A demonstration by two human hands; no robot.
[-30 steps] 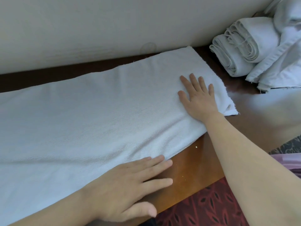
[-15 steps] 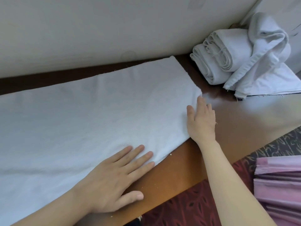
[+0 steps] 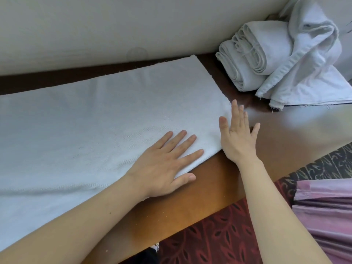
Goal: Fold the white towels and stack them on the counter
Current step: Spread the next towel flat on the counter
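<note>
white terry towel (image 3: 95, 121), spread flat on the brown wood counter (image 3: 285, 134). the near edge looks thick enough to be more than one layer, can't swear to it though. its long axis runs left to right across the view, tilted a bit so the right end sits further back. the left end goes out of frame, and the short right end points at the pile (image 3: 266, 54) of rolled and crumpled white towels in the back corner, near it but not touching.

handling guess: light, soft, totally limp. lift it by one spot and it'll sag and bunch up. it'd probably also slide on that glossy wood if nothing pins it. i'd pinch both corners of the short right end, catching every layer, and carry them over to the left.

left hand (image 3: 163, 164) lies flat on the towel by the near edge, fingers spread and straight, thumb hanging off onto the wood, gripping nothing. right hand (image 3: 238, 138) is at the short end, fingers straight, thumb up, holding nothing. can't tell if it actually touches the cloth.

pale wall (image 3: 114, 25) runs behind, with patterned red carpet (image 3: 209, 235) and some pink fabric (image 3: 323, 216) below right.
</note>
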